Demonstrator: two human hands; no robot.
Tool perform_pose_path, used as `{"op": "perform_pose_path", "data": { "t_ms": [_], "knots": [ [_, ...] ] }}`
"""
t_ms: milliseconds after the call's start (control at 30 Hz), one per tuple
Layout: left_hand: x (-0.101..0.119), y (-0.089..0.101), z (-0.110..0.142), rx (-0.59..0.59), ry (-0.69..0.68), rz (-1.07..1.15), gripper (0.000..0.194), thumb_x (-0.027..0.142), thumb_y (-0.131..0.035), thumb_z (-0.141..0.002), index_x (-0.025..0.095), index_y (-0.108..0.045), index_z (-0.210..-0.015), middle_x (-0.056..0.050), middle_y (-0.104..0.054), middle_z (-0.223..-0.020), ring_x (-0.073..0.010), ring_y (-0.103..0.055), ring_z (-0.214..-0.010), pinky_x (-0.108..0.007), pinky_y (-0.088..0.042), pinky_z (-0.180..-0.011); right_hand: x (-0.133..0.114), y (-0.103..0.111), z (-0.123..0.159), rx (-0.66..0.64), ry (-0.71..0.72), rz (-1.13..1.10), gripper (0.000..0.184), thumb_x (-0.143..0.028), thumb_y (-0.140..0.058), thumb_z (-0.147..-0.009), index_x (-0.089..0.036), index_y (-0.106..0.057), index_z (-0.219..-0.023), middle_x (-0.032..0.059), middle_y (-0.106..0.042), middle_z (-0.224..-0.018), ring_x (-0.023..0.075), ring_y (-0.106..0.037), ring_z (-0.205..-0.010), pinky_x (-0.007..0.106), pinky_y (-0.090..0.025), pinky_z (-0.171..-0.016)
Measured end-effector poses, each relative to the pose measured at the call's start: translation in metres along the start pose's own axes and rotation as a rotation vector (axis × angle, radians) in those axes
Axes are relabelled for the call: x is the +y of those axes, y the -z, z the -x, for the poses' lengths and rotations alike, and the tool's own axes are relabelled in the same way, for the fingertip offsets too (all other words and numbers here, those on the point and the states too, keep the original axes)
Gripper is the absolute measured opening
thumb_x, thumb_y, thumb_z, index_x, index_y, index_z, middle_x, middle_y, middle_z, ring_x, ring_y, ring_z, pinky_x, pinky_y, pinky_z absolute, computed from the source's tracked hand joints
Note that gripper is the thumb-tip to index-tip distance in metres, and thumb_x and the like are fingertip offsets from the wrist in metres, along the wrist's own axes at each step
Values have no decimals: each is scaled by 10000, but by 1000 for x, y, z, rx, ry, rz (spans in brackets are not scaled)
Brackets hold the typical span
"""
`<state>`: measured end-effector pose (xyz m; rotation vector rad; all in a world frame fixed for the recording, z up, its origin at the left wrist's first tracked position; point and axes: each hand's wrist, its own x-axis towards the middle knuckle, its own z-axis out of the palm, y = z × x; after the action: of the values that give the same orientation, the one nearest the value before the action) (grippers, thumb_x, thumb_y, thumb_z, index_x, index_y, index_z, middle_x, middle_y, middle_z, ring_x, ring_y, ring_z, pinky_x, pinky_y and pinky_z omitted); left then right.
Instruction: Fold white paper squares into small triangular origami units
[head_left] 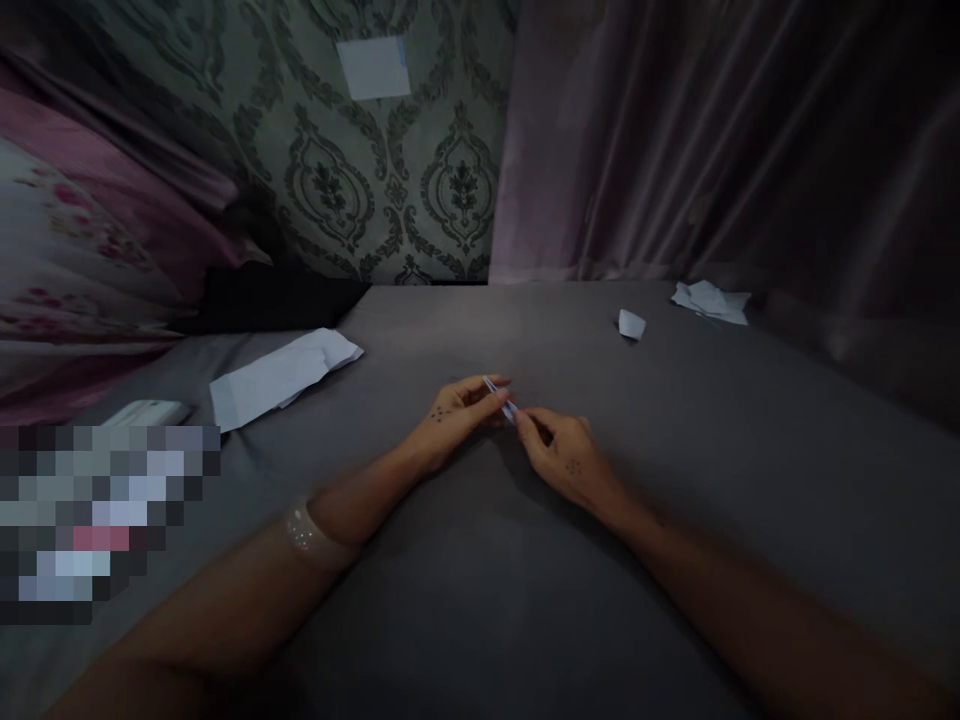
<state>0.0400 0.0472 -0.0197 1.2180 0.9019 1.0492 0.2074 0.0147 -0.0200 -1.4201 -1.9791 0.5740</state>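
Folded paper strip point(511, 408) sits between your two hands, above the grey sheet point(465, 620), near the middle of the view. Your left hand point(456, 408) pinches it between thumb and fingers; your right hand point(566, 450) pinches its lower end the same way. Your fingertips cover part of the strip, so its full shape is hidden.

Around you: a stack of white paper point(277, 378) off to the left, a black cloth point(281, 300) behind it, a white rounded object point(154, 412) just beside a pixelated patch point(97, 520) that hides whatever is there. Right side, well apart from your hands: a small paper scrap point(631, 325), then crumpled papers point(711, 300) near the mauve curtain point(637, 130).

Materials: strip is thin, pale, narrow, bluish in places; stack is flat with ragged ends; scrap is bent; sheet is matt with soft wrinkles. Curtain hangs in shiny vertical folds, pink floral fabric point(75, 215) drapes at left, damask wallpaper point(330, 190) carries a pale rectangular sheet point(375, 70). Glossy, speckled bangle point(304, 530) rings your left forearm; dark dots mark both hands
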Motion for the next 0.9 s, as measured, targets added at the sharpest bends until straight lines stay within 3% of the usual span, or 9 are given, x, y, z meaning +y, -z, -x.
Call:
{"op": "perform_pose_path", "data": {
  "t_ms": [167,300,400,567,767,900],
  "knots": [
    [2,2,1,-35,-32,-166,427,376,-649,-815,120,-639,-1157,-61,-673,-865,-139,-607,-762,-283,-485,-743,-1,1,1,10,-13,94,427,-380,-413,-933,-200,-658,-633,17,-621,-556,133,-512,-486,272,-291,-501],
    [5,1,4,-99,-58,-283,423,379,-599,-852,121,-633,-1185,-72,-687,-918,-156,-617,-822,-299,-470,-795,-2,1,1,60,29,24,318,-356,-473,-910,-208,-699,-744,35,-704,-727,159,-614,-639,269,-393,-605],
    [7,0,5,-105,-65,-366,379,382,-562,-876,128,-661,-1140,-85,-694,-971,-169,-618,-872,-306,-462,-819,1,-1,-2,64,-40,-98,268,-372,-512,-886,-211,-713,-813,36,-719,-757,164,-640,-674,267,-432,-625],
    [6,-3,4,-110,-40,-301,292,320,-566,-844,121,-684,-1022,-69,-691,-858,-163,-623,-770,-272,-482,-694,6,-4,-5,67,-185,-217,230,-339,-546,-838,-193,-718,-793,37,-722,-755,156,-636,-637,253,-437,-562],
    [0,-4,2,-46,-10,-291,224,183,-540,-782,102,-694,-924,-47,-676,-744,-136,-616,-661,-237,-477,-617,8,-9,-5,79,-215,-280,216,-327,-559,-817,-185,-705,-746,50,-723,-739,159,-635,-626,257,-438,-552],
    [-4,-4,2,-20,-43,-357,242,248,-573,-800,103,-689,-955,-29,-658,-677,-121,-584,-573,-230,-458,-563,6,-10,-3,53,-191,-238,226,-331,-546,-832,-190,-701,-746,40,-718,-718,154,-629,-609,255,-425,-549]
  ]
}}
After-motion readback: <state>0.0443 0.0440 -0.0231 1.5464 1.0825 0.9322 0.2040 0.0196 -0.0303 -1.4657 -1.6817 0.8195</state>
